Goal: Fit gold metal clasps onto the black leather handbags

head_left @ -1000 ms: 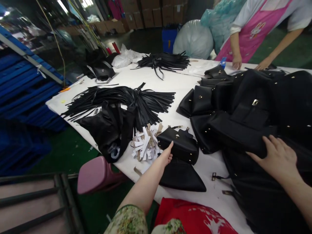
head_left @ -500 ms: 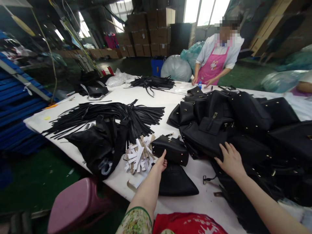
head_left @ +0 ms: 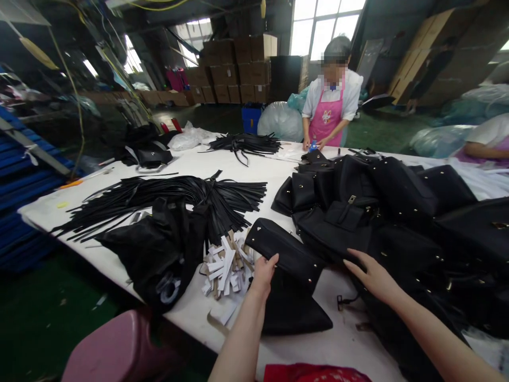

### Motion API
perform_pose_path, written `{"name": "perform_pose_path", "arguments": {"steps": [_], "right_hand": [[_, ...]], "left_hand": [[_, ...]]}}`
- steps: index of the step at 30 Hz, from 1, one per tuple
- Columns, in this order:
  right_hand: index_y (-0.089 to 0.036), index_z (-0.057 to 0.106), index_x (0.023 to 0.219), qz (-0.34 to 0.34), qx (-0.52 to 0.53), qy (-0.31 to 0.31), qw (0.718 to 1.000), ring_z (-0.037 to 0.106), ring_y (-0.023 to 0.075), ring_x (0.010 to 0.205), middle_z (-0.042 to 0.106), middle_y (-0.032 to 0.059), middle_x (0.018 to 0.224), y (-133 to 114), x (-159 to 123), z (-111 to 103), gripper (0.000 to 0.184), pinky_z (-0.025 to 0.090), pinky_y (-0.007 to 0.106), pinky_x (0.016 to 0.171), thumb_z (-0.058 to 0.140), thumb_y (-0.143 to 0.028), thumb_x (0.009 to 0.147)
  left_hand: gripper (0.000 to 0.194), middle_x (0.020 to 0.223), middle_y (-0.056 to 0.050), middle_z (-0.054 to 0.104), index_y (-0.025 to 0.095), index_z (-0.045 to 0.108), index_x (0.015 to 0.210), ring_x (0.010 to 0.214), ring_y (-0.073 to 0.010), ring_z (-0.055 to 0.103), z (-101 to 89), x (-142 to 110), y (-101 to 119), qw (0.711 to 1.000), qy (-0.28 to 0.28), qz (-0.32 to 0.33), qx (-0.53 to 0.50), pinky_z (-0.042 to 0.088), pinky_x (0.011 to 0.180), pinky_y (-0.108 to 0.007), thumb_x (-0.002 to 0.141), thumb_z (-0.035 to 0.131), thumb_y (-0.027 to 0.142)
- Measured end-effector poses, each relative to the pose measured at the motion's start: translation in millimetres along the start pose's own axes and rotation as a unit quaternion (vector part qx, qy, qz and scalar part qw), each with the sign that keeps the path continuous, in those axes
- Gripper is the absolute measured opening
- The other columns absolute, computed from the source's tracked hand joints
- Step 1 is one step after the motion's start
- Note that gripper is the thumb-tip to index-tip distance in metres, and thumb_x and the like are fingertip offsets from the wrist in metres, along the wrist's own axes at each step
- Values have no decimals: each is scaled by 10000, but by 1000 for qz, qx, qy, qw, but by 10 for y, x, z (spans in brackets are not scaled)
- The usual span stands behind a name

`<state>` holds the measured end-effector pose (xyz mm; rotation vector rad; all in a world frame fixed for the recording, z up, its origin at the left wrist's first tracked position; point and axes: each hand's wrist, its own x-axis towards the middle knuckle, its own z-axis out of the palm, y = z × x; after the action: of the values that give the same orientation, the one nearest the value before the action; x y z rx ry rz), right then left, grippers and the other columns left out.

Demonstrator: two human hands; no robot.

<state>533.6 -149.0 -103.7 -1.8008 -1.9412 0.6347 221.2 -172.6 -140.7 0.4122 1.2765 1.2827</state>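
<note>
My left hand (head_left: 264,273) grips the near side of a black handbag (head_left: 284,249), thumb on top and the other fingers mostly hidden. The bag lies tipped so that its flat base with small gold studs faces up. Under it rests another flat black leather piece (head_left: 296,313). My right hand (head_left: 374,277) is open, fingers apart, just right of the held bag and at the near edge of a pile of black handbags (head_left: 405,244). Whether its fingertips touch the pile, I cannot tell. A dark strap with a metal buckle (head_left: 340,302) lies below that hand.
White and brown paper strips (head_left: 226,265) are heaped left of my left hand, beside a black plastic bag (head_left: 159,249). Black straps (head_left: 175,193) lie in bundles on the white table (head_left: 107,265). A pink stool (head_left: 107,350) stands left; a co-worker (head_left: 330,106) works across the table.
The handbag in my left hand has turned, its studded base now facing up and its clasp out of sight. My right hand has drawn slightly down off the pile, nearer the bag.
</note>
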Motion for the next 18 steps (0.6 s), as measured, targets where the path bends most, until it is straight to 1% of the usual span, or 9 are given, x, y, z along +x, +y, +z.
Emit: {"name": "perform_pose_path", "arguments": {"steps": [3,5,7,9,11,13,15,16,18], "right_hand": [[-213,597,1282,44,117,-88,988,598,335,1195,620,127,1325,-262,-33,-163,634,443,505,1066,508,-644,825],[-244,577,1328,44,203,-181,961,568,307,1244,610,92,1351,-435,-77,-290,620,435,470,1080,489,-637,856],[-278,563,1358,22,253,-272,928,541,294,1278,588,57,1382,-555,-162,-411,591,439,456,1074,474,-618,884],[-293,543,1384,-19,250,-346,904,512,304,1304,543,42,1429,-597,-304,-499,615,437,458,1070,542,-605,854],[-280,490,1428,-39,236,-394,887,509,311,1303,520,48,1448,-574,-500,-544,735,444,448,1058,639,-594,781],[-242,449,1456,-23,227,-408,884,561,317,1244,546,74,1418,-530,-726,-569,868,481,437,1014,707,-584,702],[-192,453,1450,-6,200,-372,907,596,329,1186,589,104,1361,-516,-938,-614,944,491,446,995,748,-575,639],[-172,464,1439,-9,178,-339,924,600,336,1173,604,115,1337,-529,-1028,-652,963,483,457,1001,764,-569,615],[-158,482,1418,-29,131,-278,951,605,343,1156,621,120,1301,-600,-1167,-755,981,470,468,1009,791,-562,579]], "left_hand": [[512,754,-36,672,110,674,927,513,-76,481,-48,-593,-51,1000,-27,13,-2,308,428,-196,619,845,481],[483,749,-31,663,122,678,900,493,-59,442,-23,-987,-148,998,-64,7,-3,293,428,-189,641,827,501],[472,695,-19,640,137,685,896,496,-76,452,39,-1340,-259,993,-118,-12,10,350,458,-200,661,804,529],[454,685,-31,648,153,701,929,598,-146,551,97,-1633,-334,980,-188,-11,58,476,597,-267,711,754,548],[396,769,-69,695,165,717,970,825,-236,626,96,-1854,-320,952,-268,8,150,501,833,-365,797,678,519],[314,865,-83,727,178,734,975,949,-269,626,10,-1999,-187,898,-345,3,272,469,911,-384,856,621,446],[238,860,-61,738,197,751,937,831,-238,640,-134,-2090,55,828,-396,-30,396,489,765,-323,865,608,373],[214,838,-46,737,205,752,924,750,-209,631,-202,-2127,203,798,-400,-34,449,475,689,-291,869,602,348],[211,727,-23,705,201,730,798,652,-166,597,-270,-2202,504,780,-366,21,508,432,607,-254,890,573,308]]}}
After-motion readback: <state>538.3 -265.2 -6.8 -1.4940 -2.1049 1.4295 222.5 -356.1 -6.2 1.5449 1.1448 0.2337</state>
